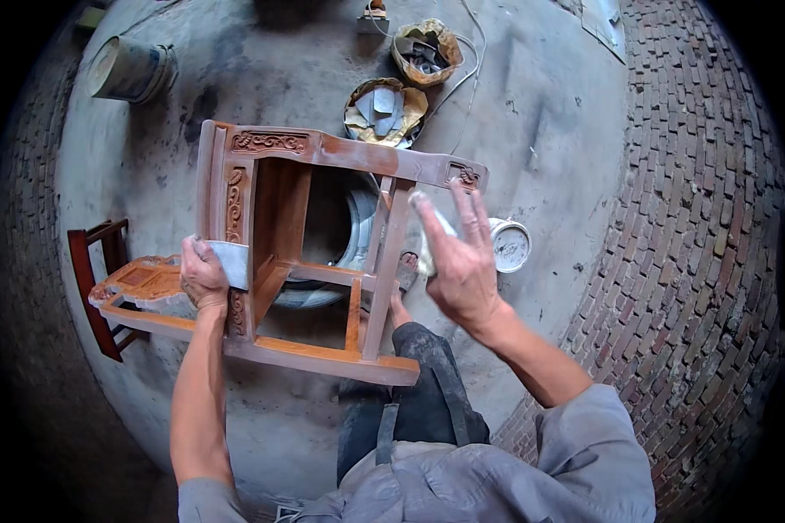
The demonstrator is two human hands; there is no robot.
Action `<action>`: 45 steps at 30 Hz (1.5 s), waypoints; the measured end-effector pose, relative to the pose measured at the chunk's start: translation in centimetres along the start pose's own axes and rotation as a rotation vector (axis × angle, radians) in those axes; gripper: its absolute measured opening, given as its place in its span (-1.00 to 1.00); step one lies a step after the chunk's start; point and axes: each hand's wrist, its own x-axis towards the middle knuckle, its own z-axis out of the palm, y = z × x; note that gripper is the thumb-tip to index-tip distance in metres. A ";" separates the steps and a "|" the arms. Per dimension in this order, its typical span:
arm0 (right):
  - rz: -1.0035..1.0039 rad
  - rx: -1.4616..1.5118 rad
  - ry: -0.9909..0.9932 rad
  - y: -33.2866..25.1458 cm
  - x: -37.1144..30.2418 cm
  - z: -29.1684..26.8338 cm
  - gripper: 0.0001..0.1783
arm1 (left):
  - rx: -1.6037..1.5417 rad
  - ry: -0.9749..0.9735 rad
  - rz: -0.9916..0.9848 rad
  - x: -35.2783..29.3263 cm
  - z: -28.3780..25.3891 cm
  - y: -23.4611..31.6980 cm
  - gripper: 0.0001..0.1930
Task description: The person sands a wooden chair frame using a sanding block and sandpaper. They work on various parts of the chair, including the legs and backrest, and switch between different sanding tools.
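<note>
Wooden chair frame (pixel 279 205) lay over grey ring (pixel 358 228), presumably for easier reach. Left of ring, our left hand (pixel 203 277) pinched pale sheet (pixel 233 261) at carved post (pixel 235 205), perhaps steadying; right of ring, our right hand (pixel 464 275) splayed by white pad (pixel 438 240), grip unclear.

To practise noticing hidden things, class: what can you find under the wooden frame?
Through the openings of the wooden frame, part of a curved grey ring, perhaps a tyre, shows. The woodwork covers the rest, so the ring's full outline cannot be seen.

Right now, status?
Left hand holding pale rectangular sheet at carved brown wooden chair. Right hand spread, whitish piece underneath, grip unclear. White round bucket right of chair.
</note>
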 end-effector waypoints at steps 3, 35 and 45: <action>0.036 -0.130 0.025 3.9 1.8 2.9 -0.24 | -0.007 0.060 0.020 -0.1 0.3 0.8 -0.65; 0.070 -0.181 -0.026 1.6 1.7 4.9 -0.14 | 0.034 0.038 0.004 -0.3 -0.3 1.2 -0.70; 0.076 -0.085 0.069 0.5 3.5 6.2 -0.19 | 0.032 0.042 0.001 -0.3 -0.7 1.6 -0.72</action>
